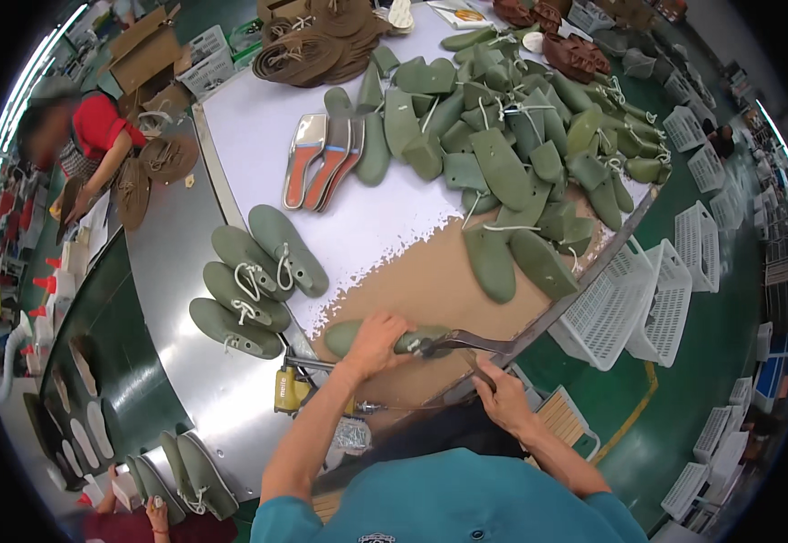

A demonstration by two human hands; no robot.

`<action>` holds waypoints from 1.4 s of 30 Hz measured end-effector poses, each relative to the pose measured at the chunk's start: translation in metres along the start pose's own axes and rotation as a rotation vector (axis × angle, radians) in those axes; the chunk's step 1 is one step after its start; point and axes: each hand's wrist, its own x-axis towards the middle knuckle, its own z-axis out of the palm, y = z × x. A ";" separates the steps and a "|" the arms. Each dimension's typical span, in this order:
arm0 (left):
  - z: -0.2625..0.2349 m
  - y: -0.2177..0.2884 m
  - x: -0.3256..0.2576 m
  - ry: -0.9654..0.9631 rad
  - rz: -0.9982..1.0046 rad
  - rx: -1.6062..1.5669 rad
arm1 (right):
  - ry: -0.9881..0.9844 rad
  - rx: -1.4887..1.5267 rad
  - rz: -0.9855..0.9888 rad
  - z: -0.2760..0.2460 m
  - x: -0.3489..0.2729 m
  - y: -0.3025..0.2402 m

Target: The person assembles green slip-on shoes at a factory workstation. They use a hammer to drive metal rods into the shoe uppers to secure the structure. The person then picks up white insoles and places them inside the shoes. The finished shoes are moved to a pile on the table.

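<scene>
Close by me, the left hand (378, 346) curls firmly over a green shoe last (341, 338) lying on the worktable's bare brown patch (426, 276), and the right hand (500, 395) looks closed on a thin brown strip (481, 366) beside a dark curved piece (471, 340) at the last's right end. It seems to be fitting work at that end, calling for a steady left hold. Beyond, torn white covering (240, 127) bears heaped lasts (500, 167); white plastic baskets (598, 312) stand over green floor (625, 391).
</scene>
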 end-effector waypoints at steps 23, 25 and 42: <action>-0.118 -0.085 -0.015 0.029 -0.176 0.287 | -0.072 -0.504 -0.241 -0.034 0.098 0.120; -0.124 -0.083 -0.025 0.110 -0.219 0.322 | -0.022 -0.480 -0.316 -0.041 0.111 0.119; -0.050 0.076 -0.009 0.498 -0.330 -0.185 | 0.223 -0.283 -0.104 -0.063 0.238 -0.005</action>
